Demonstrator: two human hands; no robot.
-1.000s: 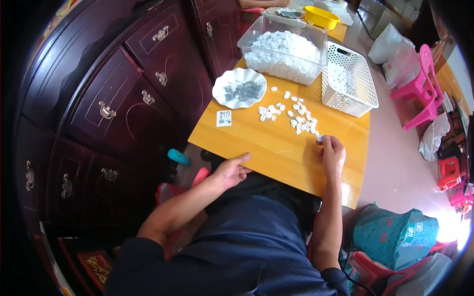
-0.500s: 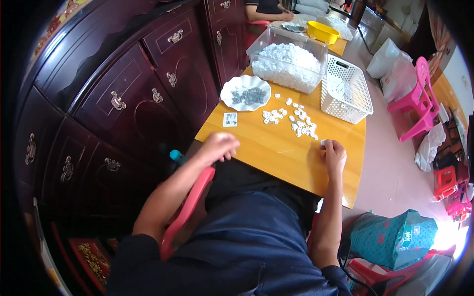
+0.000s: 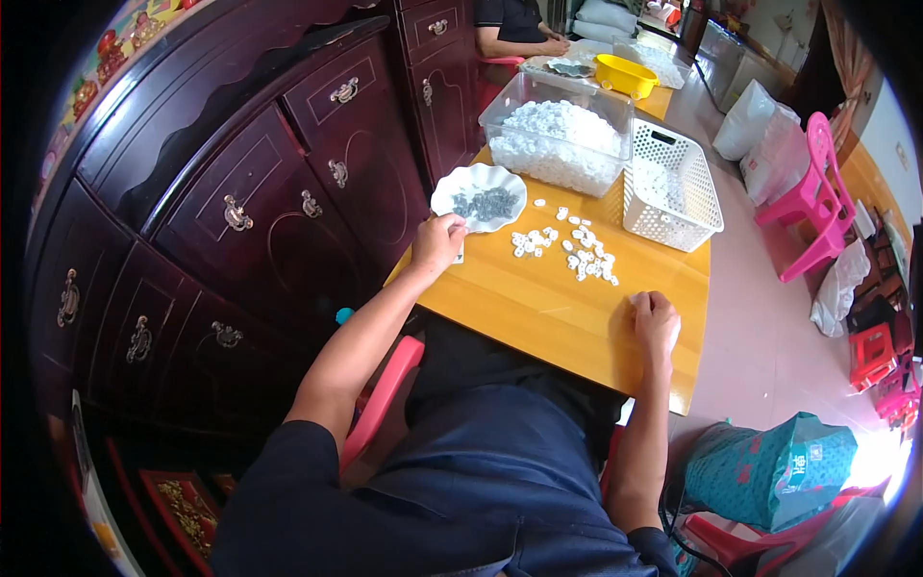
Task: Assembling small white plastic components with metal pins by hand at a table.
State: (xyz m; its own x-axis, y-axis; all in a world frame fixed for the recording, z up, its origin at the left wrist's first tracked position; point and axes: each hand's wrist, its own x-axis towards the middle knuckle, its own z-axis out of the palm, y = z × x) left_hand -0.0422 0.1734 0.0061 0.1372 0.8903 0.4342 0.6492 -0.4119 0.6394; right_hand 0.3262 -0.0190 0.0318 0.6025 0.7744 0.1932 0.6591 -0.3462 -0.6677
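My left hand [image 3: 438, 242] is at the near left rim of a white scalloped plate [image 3: 444, 198] that holds small grey pieces [image 3: 486, 204]. Its fingers are drawn together, and what they hold, if anything, is hidden. Partly under that hand lies a small printed card [image 3: 459, 253]. Toward the table's right edge, my right hand [image 3: 659, 325] is closed in a pinch around a small white plastic piece, of which only a bit shows at the fingertips. Between the hands and farther off, small white plastic pieces [image 3: 589, 258] lie loose in two clusters on the wooden table [image 3: 519, 298].
Behind the clusters stands a clear plastic bin [image 3: 615, 159] heaped with white pieces, beside a white perforated basket [image 3: 673, 231]. Beyond are a yellow tub [image 3: 627, 75] and another person [image 3: 519, 34] seated. Dark cabinets [image 3: 240, 183] line the left; a teal bag [image 3: 769, 471] stands at right.
My left hand has moved forward from the table's near edge to the plate's rim, covering much of the card. My right hand stays near the right edge, still pinching.
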